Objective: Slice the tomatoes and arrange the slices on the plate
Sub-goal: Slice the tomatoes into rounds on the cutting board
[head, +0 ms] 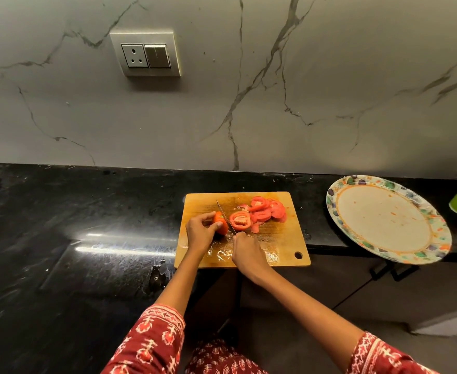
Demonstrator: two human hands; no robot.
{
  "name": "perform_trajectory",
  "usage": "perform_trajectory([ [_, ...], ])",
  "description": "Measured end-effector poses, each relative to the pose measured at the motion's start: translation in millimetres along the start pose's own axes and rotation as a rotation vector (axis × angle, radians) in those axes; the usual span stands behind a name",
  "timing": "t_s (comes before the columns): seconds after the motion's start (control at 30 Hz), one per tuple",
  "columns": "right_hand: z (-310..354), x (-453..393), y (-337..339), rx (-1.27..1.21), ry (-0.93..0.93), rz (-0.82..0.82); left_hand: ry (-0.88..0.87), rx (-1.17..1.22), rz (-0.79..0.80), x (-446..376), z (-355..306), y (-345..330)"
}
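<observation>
Wooden cutting board (281, 233) is lying on the black worktop (87, 225), where the left hand (201, 233) is curling its fingers (216, 225) round the uncut tomato piece (220, 222). The right hand (246, 252) is gripping the knife (225, 216), its blade standing between that piece and the slices (262, 211). The patterned plate (357, 184) is sitting well apart, holding no slices.

Home kitchen: black stone counter (87, 225), marble backsplash (276, 90).
</observation>
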State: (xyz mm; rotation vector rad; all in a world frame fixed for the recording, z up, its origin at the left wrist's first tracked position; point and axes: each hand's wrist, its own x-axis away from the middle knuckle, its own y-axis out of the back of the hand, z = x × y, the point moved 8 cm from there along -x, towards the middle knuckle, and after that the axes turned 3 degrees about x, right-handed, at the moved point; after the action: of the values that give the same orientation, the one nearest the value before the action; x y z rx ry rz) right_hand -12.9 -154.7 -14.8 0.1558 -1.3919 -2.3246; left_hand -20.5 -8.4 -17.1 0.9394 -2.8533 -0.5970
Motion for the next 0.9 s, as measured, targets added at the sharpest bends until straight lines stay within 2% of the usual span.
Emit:
perform_trajectory([
  [0.63,20,-29,-10,-0.023,-0.005,0.063,-0.018,0.004,-0.018,-1,1,2],
  [0.9,7,-8,-20,0.002,0.011,0.023,-0.016,0.013,-0.016,2,2,1],
])
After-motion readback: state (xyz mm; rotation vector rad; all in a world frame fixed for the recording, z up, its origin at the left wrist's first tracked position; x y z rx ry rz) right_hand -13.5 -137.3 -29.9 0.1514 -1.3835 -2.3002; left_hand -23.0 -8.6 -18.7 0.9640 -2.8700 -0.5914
